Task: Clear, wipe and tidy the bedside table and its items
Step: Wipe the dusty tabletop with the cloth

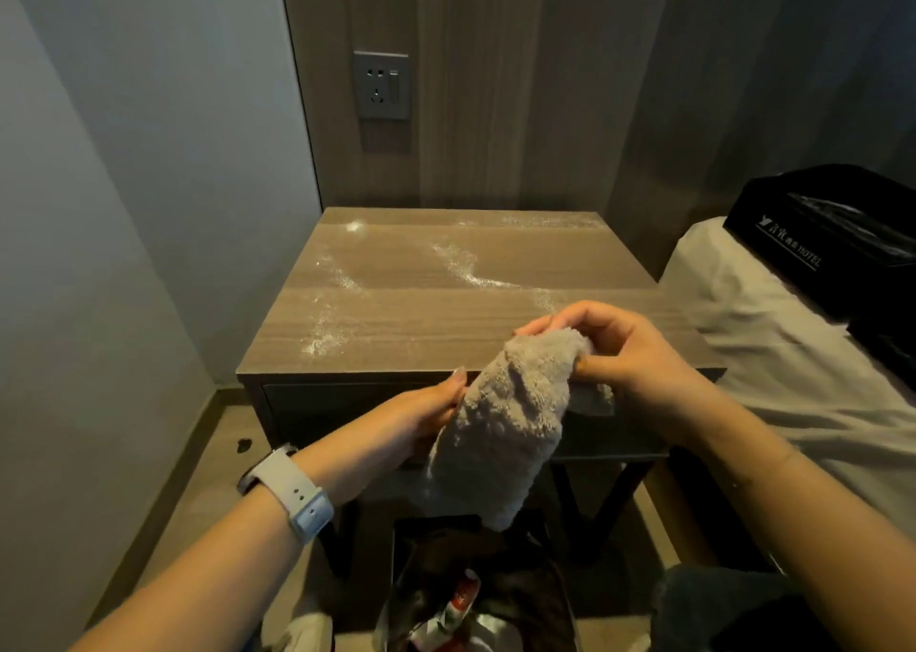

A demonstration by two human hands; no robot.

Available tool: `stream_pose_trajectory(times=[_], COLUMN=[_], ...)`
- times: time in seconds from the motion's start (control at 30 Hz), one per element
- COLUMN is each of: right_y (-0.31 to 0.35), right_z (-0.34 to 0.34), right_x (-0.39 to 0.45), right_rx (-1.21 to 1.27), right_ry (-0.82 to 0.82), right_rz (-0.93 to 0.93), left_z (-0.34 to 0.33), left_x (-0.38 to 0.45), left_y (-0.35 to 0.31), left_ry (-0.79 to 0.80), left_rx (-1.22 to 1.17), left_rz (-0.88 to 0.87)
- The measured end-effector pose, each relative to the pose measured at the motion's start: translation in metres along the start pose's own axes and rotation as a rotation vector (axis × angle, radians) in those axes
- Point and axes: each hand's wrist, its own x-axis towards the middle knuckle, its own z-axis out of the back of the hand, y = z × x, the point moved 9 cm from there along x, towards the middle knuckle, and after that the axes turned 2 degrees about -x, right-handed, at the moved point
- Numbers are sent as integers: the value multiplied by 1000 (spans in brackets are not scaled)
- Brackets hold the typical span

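Observation:
The wooden bedside table point(446, 275) stands against the wall, its top bare except for streaks of white powder point(461, 265) across the back and left. In front of its near edge I hold a grey fluffy cloth point(505, 418) in the air with both hands. My right hand point(614, 354) pinches the cloth's upper end, fingers curled round it. My left hand point(426, 416), with a pale watch on the wrist, grips the cloth's left side lower down. The cloth hangs down over the table's drawer front.
A black-lined bin point(476, 597) with wrappers sits on the floor below my hands. A bed with white linen point(773, 354) lies to the right, carrying a black tissue box point(832, 240). A wall socket point(380, 85) is above the table. The grey wall closes the left side.

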Motion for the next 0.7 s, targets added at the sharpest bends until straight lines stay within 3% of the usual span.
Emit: stream_pose_trajectory(times=[0.2,0.33,0.43,0.57,0.63,0.7], right_y=[-2,-10,-19,-33,-37,-40], right_z=[-19,-30,-18,7,-7,-30], right_x=[-11,-15,-15,-19,-25,-31], right_rx=[-264,-393,-469,-260,-153,-230], right_ry=[203,282,156,-251,-259,-169], right_rz=[54,56,24,-102,-135,-144], left_z=[-29,-31,-22,-5,4,9], left_x=[-8,-14,-16,-22,-26,-30], left_y=[33,29,17,19,20,18], left_ry=[153,117,-5,-128,-173,-205], left_rx=[-273,-388,-484,-522,-497,-482], left_rz=[245,120,-41,-122,-144,-165])
